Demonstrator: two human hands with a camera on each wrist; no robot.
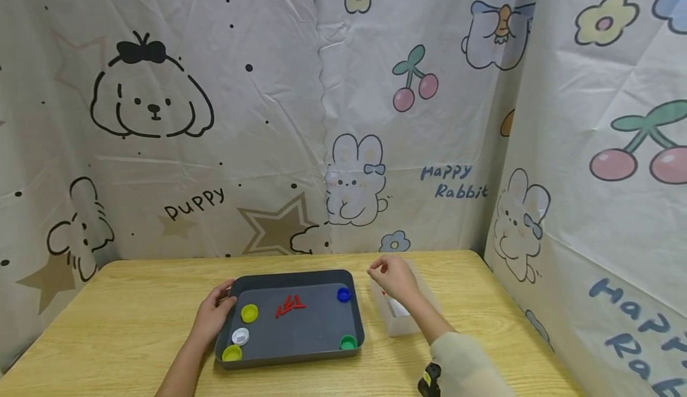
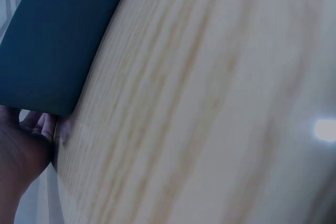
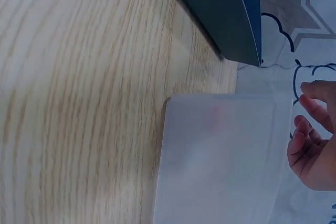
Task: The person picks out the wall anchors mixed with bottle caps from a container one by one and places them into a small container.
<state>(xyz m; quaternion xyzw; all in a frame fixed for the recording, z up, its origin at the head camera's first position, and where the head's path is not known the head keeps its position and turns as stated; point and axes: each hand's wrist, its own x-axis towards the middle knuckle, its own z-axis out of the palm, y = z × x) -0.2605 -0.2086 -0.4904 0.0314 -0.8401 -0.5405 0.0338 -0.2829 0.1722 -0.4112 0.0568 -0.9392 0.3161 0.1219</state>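
My left hand (image 1: 211, 316) grips the left end of a dark grey rectangular tray (image 1: 292, 361), its thumb at the rim and fingers along the outer wall. In the left wrist view, that hand (image 2: 26, 145) shows against the tray's end (image 2: 47, 51). Several short red sticks (image 1: 290, 306) lie loosely grouped inside the tray. My right hand (image 1: 396, 279) hovers over a white translucent box (image 1: 405, 326), thumb and index finger close together, other fingers loosely curled. The right wrist view shows nothing between the fingertips of this hand (image 3: 317, 140). A bit of red shows inside the box.
Around the tray's edges sit two yellow caps (image 1: 249, 313), a white cap (image 1: 240, 337), a blue cap (image 1: 343, 294) and a green cap (image 1: 348, 343). Everything stands on a light wooden table (image 1: 155, 284). A printed curtain (image 1: 268, 117) hangs behind and at the right.
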